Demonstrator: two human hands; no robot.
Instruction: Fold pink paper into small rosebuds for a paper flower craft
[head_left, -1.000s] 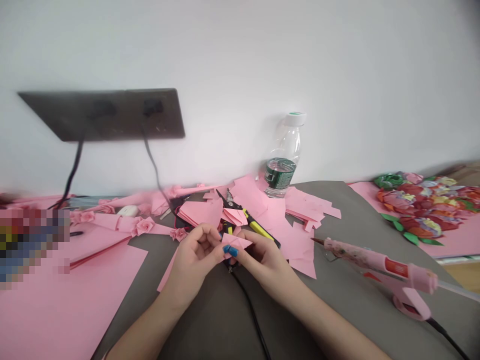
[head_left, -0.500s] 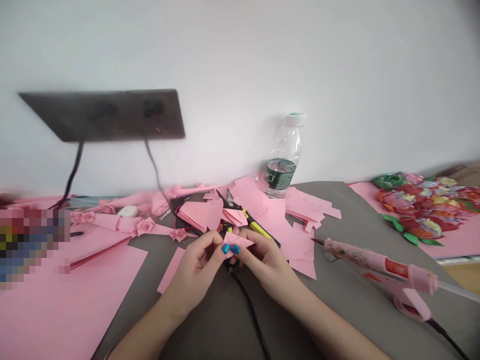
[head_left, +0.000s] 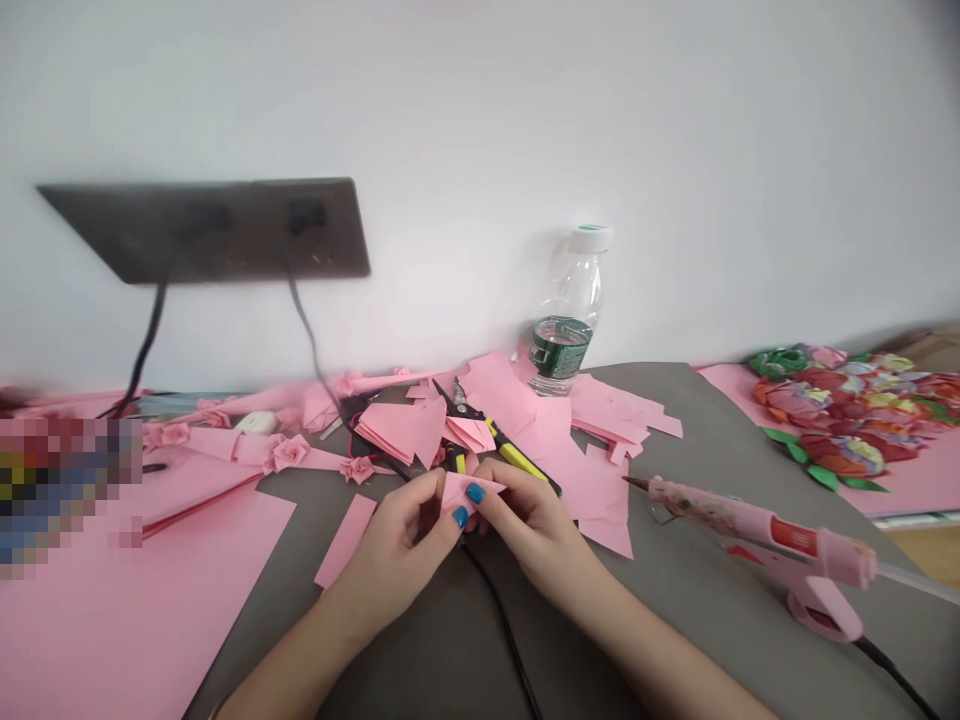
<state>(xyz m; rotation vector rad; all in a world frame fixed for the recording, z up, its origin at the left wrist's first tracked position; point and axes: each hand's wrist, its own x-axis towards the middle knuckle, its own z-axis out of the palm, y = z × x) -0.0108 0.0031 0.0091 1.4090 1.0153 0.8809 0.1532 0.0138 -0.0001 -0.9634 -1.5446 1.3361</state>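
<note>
Between both hands is a small folded pink paper piece (head_left: 459, 490), held above the grey table (head_left: 405, 640). My left hand (head_left: 409, 535) pinches its left and lower side, thumb on the near face. My right hand (head_left: 525, 515) grips its right side, the thumb pressed on the front. The fingers behind the paper are mostly hidden. Just beyond the hands lie folded pink papers (head_left: 405, 430) and yellow-and-black pliers (head_left: 517, 458).
A bottle (head_left: 562, 340) stands near the wall. A pink glue gun (head_left: 757, 525) lies right, its cord running off the near edge. Paper flowers (head_left: 840, 410) fill the far right; large pink sheets (head_left: 150, 610) cover the left. A black cord (head_left: 502, 620) runs below the hands.
The thumbs have shifted on the paper: the left one is lower, the right one slightly higher and further right. The folded piece has turned a little and shows a different face.
</note>
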